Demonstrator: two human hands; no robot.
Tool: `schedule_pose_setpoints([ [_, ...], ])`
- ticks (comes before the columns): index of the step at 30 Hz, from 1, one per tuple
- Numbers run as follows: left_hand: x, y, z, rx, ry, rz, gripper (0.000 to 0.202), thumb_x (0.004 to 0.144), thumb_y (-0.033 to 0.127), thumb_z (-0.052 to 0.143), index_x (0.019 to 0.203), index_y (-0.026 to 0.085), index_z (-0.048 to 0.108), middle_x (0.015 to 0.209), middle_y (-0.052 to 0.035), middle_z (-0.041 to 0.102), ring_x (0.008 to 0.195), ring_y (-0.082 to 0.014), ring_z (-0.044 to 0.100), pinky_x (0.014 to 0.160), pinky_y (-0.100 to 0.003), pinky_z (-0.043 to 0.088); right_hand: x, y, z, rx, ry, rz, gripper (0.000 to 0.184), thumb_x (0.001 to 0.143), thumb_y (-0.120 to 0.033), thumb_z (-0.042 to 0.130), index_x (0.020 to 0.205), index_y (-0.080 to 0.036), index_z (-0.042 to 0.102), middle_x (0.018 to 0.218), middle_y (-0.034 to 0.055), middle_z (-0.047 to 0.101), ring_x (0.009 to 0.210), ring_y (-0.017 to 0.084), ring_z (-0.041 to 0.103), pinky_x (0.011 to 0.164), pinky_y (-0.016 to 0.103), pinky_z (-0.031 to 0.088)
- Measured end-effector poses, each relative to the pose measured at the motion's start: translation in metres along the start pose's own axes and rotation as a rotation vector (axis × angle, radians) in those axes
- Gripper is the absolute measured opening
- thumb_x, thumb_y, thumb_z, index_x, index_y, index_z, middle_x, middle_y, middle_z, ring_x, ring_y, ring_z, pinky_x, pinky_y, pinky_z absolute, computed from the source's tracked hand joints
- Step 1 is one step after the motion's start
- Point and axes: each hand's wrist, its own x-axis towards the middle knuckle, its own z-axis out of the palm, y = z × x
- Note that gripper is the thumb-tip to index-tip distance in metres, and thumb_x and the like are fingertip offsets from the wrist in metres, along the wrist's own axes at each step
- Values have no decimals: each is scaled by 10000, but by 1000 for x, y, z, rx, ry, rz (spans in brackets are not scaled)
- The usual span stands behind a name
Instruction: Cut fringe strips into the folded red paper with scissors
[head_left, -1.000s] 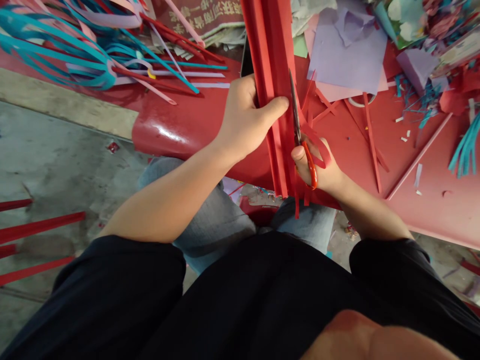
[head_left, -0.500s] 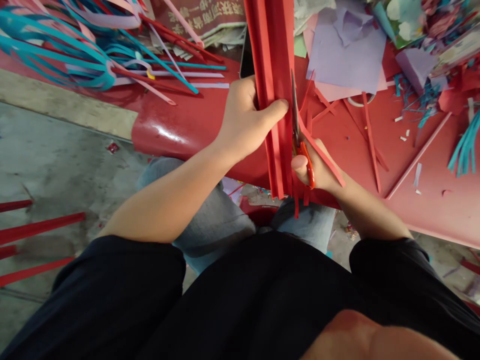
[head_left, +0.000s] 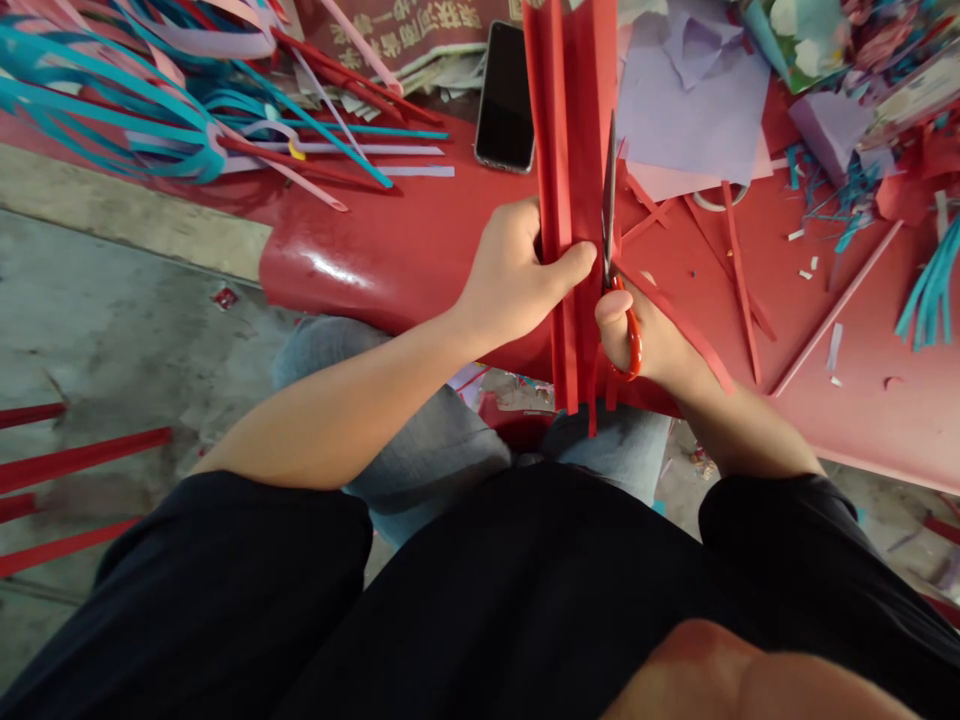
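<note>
A long folded sheet of red paper [head_left: 581, 130] stretches away from me over the table's front edge. My left hand [head_left: 517, 275] is closed on it, thumb on top and the other fingers hidden behind. My right hand [head_left: 637, 330] grips a pair of scissors [head_left: 632, 350] by the red handles, with the thumb through one loop. The blades point away from me along the paper's right edge, close to my left thumb. A narrow red strip [head_left: 686, 330] curls from beside the blades over my right hand and wrist.
A black phone [head_left: 505, 100] lies left of the paper on the red table [head_left: 420, 240]. Bundles of blue, pink and red strips [head_left: 180, 140] fill the far left. Purple paper sheets [head_left: 690, 110], a tape roll [head_left: 721, 198] and scraps [head_left: 844, 195] lie to the right.
Both hands, the red paper and the scissors have shifted right and slightly nearer to me. More of the phone shows now. The cut strip reaches further along my right wrist.
</note>
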Motion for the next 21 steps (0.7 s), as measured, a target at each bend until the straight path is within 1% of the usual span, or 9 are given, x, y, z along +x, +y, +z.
schedule_pose_setpoints([
  [3, -3, 4, 1, -25, -5, -11, 351, 860, 341, 870, 681, 246, 583, 644, -2, 558, 680, -225, 609, 651, -377, 499, -1, -2, 3, -45, 101, -14, 682, 1051, -879, 257, 746, -269, 255, 662, -2, 316, 598, 167, 291, 562, 394, 315],
  [5, -4, 5, 1, -19, -12, -15, 326, 863, 335, 869, 693, 243, 607, 664, -12, 593, 668, -224, 607, 642, -381, 489, -1, -3, 4, -39, 133, -28, 680, 1045, -874, 293, 727, -275, 240, 640, -6, 285, 586, 164, 256, 539, 398, 297],
  [7, -4, 5, 1, -4, -13, -5, 291, 874, 331, 855, 704, 248, 634, 688, -23, 634, 644, -220, 591, 616, -388, 472, -1, -4, 3, -27, 133, -41, 692, 1014, -897, 319, 716, -277, 244, 633, -10, 261, 584, 163, 229, 531, 400, 289],
  [9, -4, 4, 2, 5, 0, 16, 289, 876, 337, 849, 694, 257, 639, 678, -25, 642, 610, -214, 562, 582, -391, 443, -1, -4, 2, -27, 126, -40, 705, 979, -928, 310, 716, -277, 242, 629, -13, 242, 585, 164, 214, 534, 399, 278],
  [12, -4, 4, 1, 13, 3, 18, 308, 876, 340, 853, 682, 259, 628, 663, -20, 630, 598, -210, 552, 571, -387, 424, -1, -7, 0, -54, 136, -20, 702, 993, -922, 303, 712, -282, 237, 625, -11, 243, 586, 166, 220, 538, 401, 271],
  [17, -4, 8, 0, 6, -10, -6, 273, 879, 290, 842, 704, 250, 637, 683, -14, 647, 637, -212, 586, 610, -379, 469, -2, -8, 0, -13, 142, -8, 673, 1064, -837, 371, 704, -284, 239, 603, -13, 269, 551, 153, 236, 530, 399, 249],
  [19, -4, 8, 0, -9, -13, -7, 290, 879, 278, 845, 695, 252, 623, 677, -9, 638, 633, -210, 585, 618, -382, 484, -2, -5, 2, 14, 134, 1, 676, 1055, -840, 411, 710, -280, 256, 607, -23, 276, 546, 140, 231, 523, 392, 229],
  [21, -4, 6, 0, -29, -9, -17, 337, 879, 288, 859, 677, 256, 592, 651, -1, 599, 632, -214, 588, 634, -389, 496, -2, 0, 4, 27, 131, 5, 683, 1032, -870, 413, 722, -275, 283, 611, -30, 273, 552, 138, 232, 530, 387, 225],
])
